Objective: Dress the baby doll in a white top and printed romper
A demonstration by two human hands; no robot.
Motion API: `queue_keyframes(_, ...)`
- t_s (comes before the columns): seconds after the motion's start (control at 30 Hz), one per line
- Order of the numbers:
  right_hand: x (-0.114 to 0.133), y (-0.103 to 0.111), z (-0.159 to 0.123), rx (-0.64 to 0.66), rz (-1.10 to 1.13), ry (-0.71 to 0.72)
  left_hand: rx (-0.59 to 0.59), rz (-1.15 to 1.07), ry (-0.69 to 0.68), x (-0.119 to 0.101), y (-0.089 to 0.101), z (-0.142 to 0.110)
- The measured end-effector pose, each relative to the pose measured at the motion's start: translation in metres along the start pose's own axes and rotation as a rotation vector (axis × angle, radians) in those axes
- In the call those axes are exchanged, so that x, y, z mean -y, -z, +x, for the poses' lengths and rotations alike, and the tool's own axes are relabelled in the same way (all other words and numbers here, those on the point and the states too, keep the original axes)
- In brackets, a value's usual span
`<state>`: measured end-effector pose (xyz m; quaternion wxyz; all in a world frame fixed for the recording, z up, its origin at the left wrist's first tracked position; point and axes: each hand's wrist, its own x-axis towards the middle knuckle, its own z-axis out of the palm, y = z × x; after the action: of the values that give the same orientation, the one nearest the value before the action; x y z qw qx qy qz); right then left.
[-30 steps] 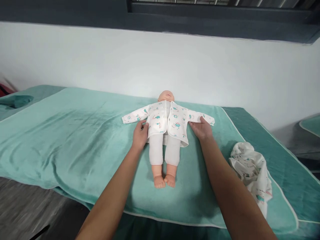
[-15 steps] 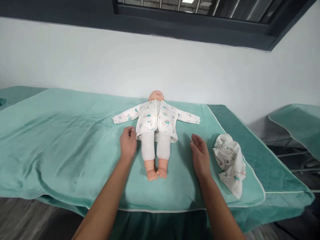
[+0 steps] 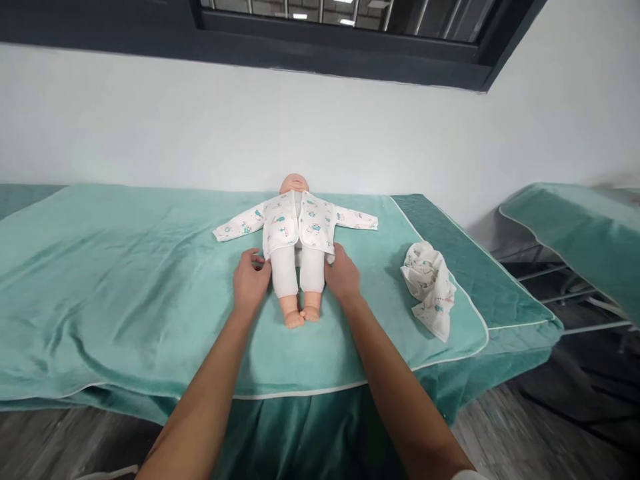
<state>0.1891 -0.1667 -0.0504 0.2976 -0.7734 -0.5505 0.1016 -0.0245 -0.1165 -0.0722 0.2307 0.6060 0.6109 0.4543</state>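
Note:
A baby doll (image 3: 294, 185) lies on its back on a teal towel (image 3: 125, 267), arms spread. It wears a white printed jacket (image 3: 295, 225) and white trousers (image 3: 285, 273); its feet are bare. My left hand (image 3: 250, 281) is at the doll's hip on the left, fingers curled against the edge of the trousers. My right hand (image 3: 343, 273) lies against the other trouser leg, fingers stretched towards the jacket hem, their tips partly hidden.
A crumpled white printed garment (image 3: 429, 283) lies on the towel to the right of the doll. The towel covers a table (image 3: 500, 293) standing against a white wall. Another teal-covered table (image 3: 575, 233) stands at the right across a gap of floor.
Both hands have left the jacket's sleeves and sides and come down to the doll's hips. My right hand swung in from open towel to the trouser leg. The view shifted right.

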Motion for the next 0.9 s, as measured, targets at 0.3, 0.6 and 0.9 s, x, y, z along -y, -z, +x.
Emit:
queue_keyframes(0.3,-0.017,0.01,-0.006,-0.003,-0.057,-0.018,-0.002,0.161,-0.065,0.004,-0.001,0.001)
queue_keyframes(0.6,-0.099,0.102,-0.059,-0.34,-0.534,0.194,0.003,0.089,-0.101,0.012,0.01,-0.009)
queue_keyframes(0.9,-0.111,0.143,-0.054,-0.06,-0.301,-0.1,0.144,-0.294,0.035,0.004,0.036,-0.046)
